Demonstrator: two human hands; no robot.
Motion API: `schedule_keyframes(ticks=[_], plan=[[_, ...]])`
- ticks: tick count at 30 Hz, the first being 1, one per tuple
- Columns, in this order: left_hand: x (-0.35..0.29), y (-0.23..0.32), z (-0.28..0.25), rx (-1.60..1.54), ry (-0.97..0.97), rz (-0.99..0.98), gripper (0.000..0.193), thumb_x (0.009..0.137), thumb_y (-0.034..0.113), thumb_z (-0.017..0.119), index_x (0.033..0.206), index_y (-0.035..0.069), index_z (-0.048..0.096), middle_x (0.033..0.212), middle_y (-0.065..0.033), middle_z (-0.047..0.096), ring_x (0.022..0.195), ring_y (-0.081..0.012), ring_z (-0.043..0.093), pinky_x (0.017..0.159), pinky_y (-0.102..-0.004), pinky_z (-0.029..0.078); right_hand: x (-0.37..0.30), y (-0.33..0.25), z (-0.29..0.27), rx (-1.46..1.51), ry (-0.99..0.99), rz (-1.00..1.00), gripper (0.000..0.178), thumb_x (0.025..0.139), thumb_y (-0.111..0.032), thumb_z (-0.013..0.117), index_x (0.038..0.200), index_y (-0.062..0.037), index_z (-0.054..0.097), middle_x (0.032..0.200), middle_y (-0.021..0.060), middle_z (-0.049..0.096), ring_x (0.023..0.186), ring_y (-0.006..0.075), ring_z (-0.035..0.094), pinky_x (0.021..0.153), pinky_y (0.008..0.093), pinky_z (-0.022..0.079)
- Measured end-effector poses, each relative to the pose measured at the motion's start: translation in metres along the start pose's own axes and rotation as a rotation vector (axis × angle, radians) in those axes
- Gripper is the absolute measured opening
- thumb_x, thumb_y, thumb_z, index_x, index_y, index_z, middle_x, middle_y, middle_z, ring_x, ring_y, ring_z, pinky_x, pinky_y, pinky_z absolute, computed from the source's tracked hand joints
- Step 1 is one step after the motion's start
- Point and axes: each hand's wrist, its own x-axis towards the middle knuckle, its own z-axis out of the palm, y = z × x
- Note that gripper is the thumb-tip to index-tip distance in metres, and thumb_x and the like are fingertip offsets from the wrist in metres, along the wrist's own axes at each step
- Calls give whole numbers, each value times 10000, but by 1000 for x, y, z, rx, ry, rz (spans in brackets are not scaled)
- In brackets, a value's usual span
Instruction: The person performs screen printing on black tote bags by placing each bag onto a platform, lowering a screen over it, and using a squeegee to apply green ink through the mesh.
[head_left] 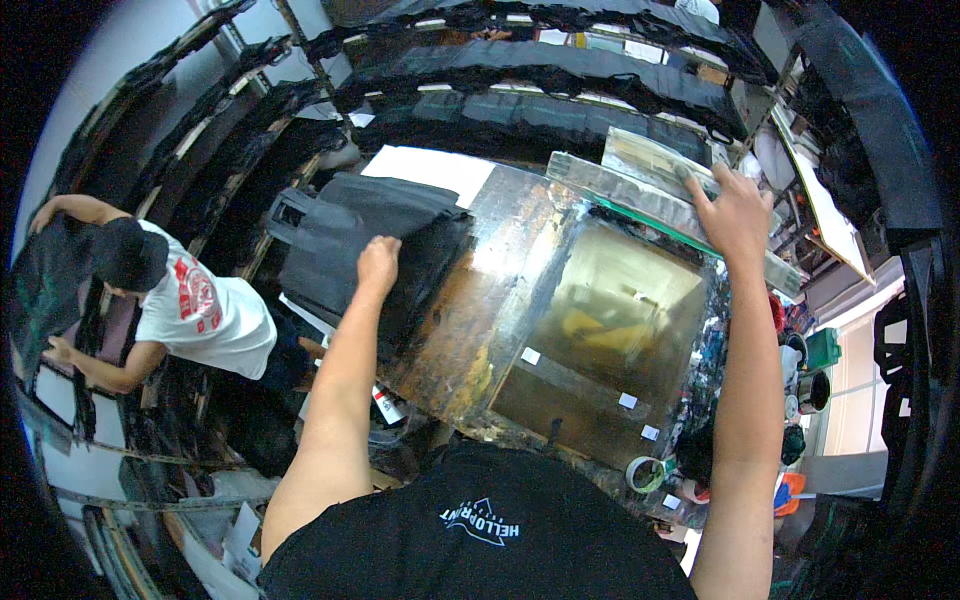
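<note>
My left hand point(378, 265) is closed, fingers pinched together, at the right part of a pile of black cloth pieces point(340, 230). It seems to grip the top piece; the fingertips are partly hidden. A loop like a strap sticks out at the pile's left. My right hand point(738, 212) curls over a long grey, stained bar point(620, 195) with a green strip along its lower edge. Behind the bar leans a pale, stained board point(650, 155). Just in front lies a shiny rectangular panel point(620, 300) with yellowish reflections and small white squares stuck on it.
The stained worktable point(455, 330) spans the middle, with white sheets point(435, 172) at its far edge. A roll of tape point(645, 474) sits near right. Racks of black cloth point(560, 65) line the back. At left, a person in a white shirt point(215, 310) handles dark cloth.
</note>
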Motion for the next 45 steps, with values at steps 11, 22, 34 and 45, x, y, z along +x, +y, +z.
schedule_keyframes(ticks=[11, 22, 34, 45], plan=[[28, 249, 37, 237, -713, 448, 234, 912, 158, 601, 1002, 25, 772, 1141, -218, 740, 1070, -366, 726, 917, -467, 592, 8, 13, 3, -125, -60, 46, 639, 944, -665, 543, 1224, -113, 699, 1187, 138, 731, 1149, 329, 663, 969, 547, 440], [-153, 394, 216, -216, -593, 806, 588, 1066, 457, 432, 1512, 76, 479, 1537, -237, 467, 1365, -449, 497, 1052, -571, 475, 11, 2, -11, 87, -218, 97, 734, 944, -739, 474, 953, -47, 720, 949, 198, 727, 927, 340, 688, 895, 534, 470], [-196, 343, 183, -142, -535, 779, 661, 1043, 557, 428, 1621, 250, 343, 1716, -124, 198, 1554, -498, 111, 1172, -772, 43, 29, 12, -2, 58, -59, 43, 763, 946, -748, 463, 994, -32, 725, 998, 212, 736, 1031, 370, 683, 1001, 562, 448], [-241, 364, 183, -208, -474, 768, 660, 1031, 563, 432, 1605, 241, 384, 1711, -135, 212, 1549, -496, 137, 1163, -780, 33, 18, 11, -8, 51, -139, 73, 741, 948, -718, 483, 1019, -22, 727, 978, 212, 733, 1006, 372, 684, 1003, 559, 444]])
